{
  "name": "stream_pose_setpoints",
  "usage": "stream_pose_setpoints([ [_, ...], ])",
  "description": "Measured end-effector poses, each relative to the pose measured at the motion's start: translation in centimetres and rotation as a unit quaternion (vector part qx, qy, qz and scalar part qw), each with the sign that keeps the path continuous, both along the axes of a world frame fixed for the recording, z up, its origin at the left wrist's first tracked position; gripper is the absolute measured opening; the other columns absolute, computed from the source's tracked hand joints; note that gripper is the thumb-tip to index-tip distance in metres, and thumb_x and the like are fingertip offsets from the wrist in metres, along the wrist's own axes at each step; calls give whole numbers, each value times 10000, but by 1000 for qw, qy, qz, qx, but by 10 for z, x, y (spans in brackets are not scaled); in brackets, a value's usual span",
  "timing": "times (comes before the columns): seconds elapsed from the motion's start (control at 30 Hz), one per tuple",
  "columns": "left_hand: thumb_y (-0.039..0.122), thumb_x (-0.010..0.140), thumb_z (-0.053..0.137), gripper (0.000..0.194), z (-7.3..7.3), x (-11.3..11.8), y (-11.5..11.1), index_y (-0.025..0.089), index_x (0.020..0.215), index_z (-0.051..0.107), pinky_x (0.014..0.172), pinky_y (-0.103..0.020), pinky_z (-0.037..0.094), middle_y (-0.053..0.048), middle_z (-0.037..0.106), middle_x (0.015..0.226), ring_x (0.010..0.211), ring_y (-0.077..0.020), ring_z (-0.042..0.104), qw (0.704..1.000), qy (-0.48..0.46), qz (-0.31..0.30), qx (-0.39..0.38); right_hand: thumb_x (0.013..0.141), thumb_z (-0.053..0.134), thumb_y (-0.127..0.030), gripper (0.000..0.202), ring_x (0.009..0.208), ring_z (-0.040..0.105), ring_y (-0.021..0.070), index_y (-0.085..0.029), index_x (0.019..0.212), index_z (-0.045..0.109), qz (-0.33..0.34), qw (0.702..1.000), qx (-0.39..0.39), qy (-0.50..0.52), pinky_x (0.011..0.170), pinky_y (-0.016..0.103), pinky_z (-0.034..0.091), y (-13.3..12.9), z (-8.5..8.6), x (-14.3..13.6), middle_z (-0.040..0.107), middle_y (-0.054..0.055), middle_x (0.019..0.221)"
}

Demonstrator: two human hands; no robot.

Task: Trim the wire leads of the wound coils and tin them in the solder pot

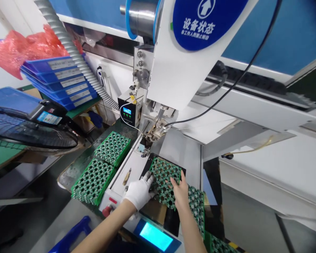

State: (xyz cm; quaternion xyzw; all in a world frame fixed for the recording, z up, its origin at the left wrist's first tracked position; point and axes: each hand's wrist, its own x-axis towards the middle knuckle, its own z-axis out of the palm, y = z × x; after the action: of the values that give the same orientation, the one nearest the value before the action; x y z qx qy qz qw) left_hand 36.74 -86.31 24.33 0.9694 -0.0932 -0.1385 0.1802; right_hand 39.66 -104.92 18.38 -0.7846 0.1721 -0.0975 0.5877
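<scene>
A green circuit board panel [164,175] with rows of round holes lies on the dark plate of the machine, under the soldering head [154,135]. My left hand [140,191], in a white glove, holds the panel's left edge with its fingers. My right hand [180,189] is ungloved and grips the right edge, thumb over the top face and fingers along the side. Part of the panel's underside contact is hidden by both hands. Just right of my right wrist is another stack of green panels [196,207].
Two stacks of green panels [112,147] sit on the bench at left. Small cutters [126,176] lie on the machine's white bed, near a red stop button [107,211]. A lit display [156,236] is in front. A black fan [42,123] and blue trays [65,82] stand further left.
</scene>
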Motion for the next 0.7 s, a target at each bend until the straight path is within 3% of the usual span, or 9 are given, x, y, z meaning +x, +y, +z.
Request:
stream_pose_setpoints([
  [0.17,454,777,520,585,1,-1,-8,209,1290,384,619,-477,532,-104,310,1399,833,-334,614,999,-12,-7,49,723,530,-495,681,1199,426,266,-97,1265,425,-66,997,-26,-12,963,375,390,2,-6,-8,441,157,1318],
  [0.3,435,797,501,576,1,-1,-13,160,1290,382,597,-473,525,-177,307,1385,788,-327,619,998,-10,-5,68,739,503,-513,615,1213,399,254,-128,1218,469,-88,993,-73,-16,1004,365,324,-19,-5,4,440,136,1317],
  [0.43,406,812,476,557,-1,0,-16,136,1289,378,618,-464,519,-200,297,1383,821,-325,609,997,2,-5,72,729,564,-498,602,992,571,252,-161,1219,470,-53,994,-88,44,844,381,448,-44,-8,38,590,130,1119],
  [0.53,380,809,472,549,-2,2,-19,140,1293,374,648,-468,507,-192,269,1399,874,-335,591,998,14,-5,65,791,563,-417,449,850,605,192,-163,1157,501,-19,993,-101,57,758,381,486,-48,-14,55,617,77,1009],
  [0.7,375,804,462,510,11,2,-13,196,1277,398,690,-458,484,-144,267,1411,898,-327,587,999,26,27,25,845,503,-381,343,916,571,192,-160,1107,513,-16,986,-163,19,803,413,463,-43,-12,59,570,71,1075],
])
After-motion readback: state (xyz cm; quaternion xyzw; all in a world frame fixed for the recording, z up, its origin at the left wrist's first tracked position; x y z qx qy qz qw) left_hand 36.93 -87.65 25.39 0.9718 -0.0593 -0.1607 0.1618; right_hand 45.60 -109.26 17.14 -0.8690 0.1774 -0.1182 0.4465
